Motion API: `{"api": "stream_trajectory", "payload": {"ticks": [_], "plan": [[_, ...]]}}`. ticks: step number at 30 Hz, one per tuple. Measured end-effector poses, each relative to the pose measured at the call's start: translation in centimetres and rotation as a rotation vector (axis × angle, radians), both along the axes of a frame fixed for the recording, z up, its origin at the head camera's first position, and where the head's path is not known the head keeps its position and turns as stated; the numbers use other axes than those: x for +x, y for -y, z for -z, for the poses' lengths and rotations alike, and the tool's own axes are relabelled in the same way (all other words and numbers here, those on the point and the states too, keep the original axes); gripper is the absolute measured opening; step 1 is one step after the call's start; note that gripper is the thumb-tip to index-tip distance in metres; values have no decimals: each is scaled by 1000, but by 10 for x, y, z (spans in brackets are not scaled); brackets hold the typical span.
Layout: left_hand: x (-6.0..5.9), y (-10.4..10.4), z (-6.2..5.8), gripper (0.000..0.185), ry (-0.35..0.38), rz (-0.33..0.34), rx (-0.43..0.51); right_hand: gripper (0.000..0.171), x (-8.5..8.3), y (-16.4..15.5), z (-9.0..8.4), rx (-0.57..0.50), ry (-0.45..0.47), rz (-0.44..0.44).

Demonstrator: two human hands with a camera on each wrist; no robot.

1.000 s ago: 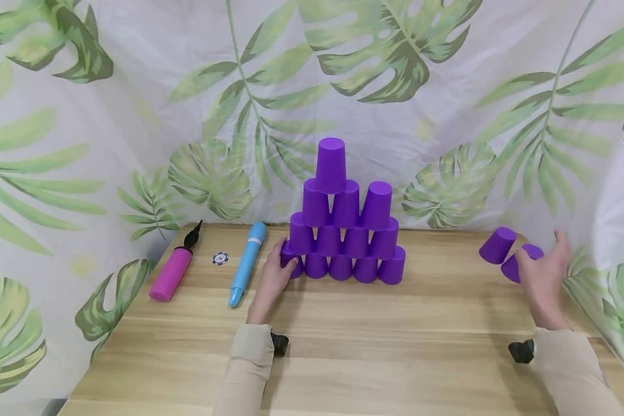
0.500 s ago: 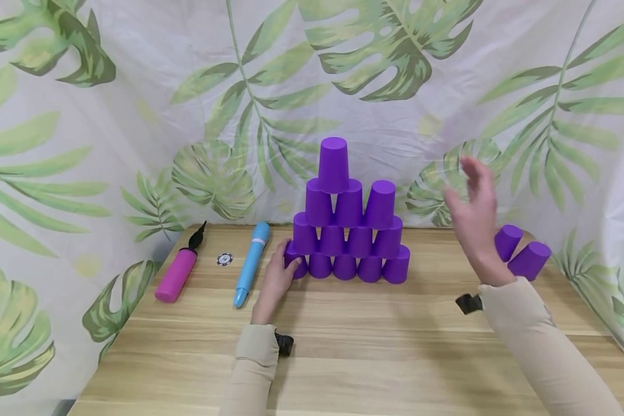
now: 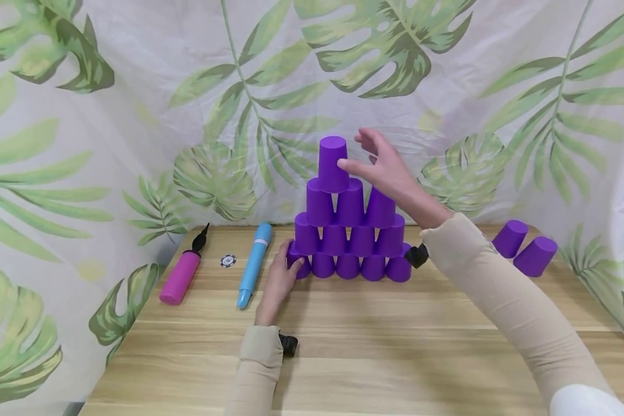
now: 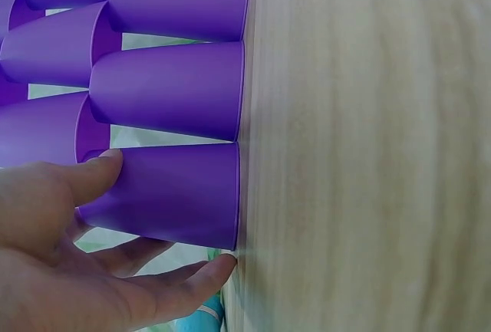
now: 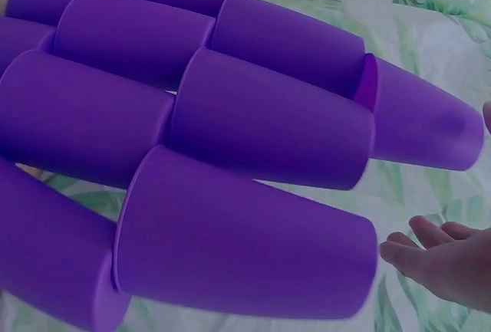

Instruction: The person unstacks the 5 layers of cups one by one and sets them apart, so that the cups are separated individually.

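Observation:
Purple cups stand upside down in a stacked pyramid [image 3: 348, 240] on the table. My left hand [image 3: 279, 280] holds the bottom-left cup [image 4: 169, 194], thumb on its near side and fingers around its outer side. One single cup [image 3: 329, 167] tops the stack. Beside it my right hand [image 3: 390, 173] is raised with nothing in its grasp, fingers spread and thumb extended towards that cup. Whether the thumb touches it I cannot tell. The third-row right cup [image 3: 381, 208] is partly hidden behind the right hand and wrist in the head view.
Two loose purple cups [image 3: 537, 256] are at the right edge of the table [image 3: 353, 358]. To the left lie a blue pen-shaped tube [image 3: 253, 267], a poker chip [image 3: 227, 261] and a pink hand pump [image 3: 181, 276]. Leaf-patterned cloth [image 3: 281, 86] hangs behind.
My right hand has left the loose cups at the right and moved up and left to the top of the pyramid. The left hand keeps its place at the bottom-left cup.

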State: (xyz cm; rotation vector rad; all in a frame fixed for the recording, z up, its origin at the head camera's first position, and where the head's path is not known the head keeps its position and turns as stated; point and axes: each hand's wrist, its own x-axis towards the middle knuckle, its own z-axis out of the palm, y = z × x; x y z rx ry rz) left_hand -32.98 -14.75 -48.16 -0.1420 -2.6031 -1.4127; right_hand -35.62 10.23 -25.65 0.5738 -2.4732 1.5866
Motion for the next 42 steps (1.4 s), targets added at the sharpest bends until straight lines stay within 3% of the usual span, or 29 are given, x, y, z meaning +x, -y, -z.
{"api": "stream_trajectory", "payload": {"ticks": [5,15,23,27,31,37,42], "plan": [[1,-1,2,57,-1,-2,1,91,-9,14,1,50,68,6],[-1,-4,3,57,-12,0,8,77,-17,24,2,-1,39,1],[-3,-4,3,59,7,-9,25,59,-11,11,-5,-150,-103,26],[-5,-1,0,59,14,1,22,58,1,-13,-21,-238,-209,83],[-4,-1,-3,59,25,4,19,57,5,-50,-28,-243,-283,199],[-3,0,-5,59,29,8,19,59,3,-114,-4,-165,-281,410],[-2,-2,-4,59,35,8,21,62,6,-161,43,-53,-179,507]]}}
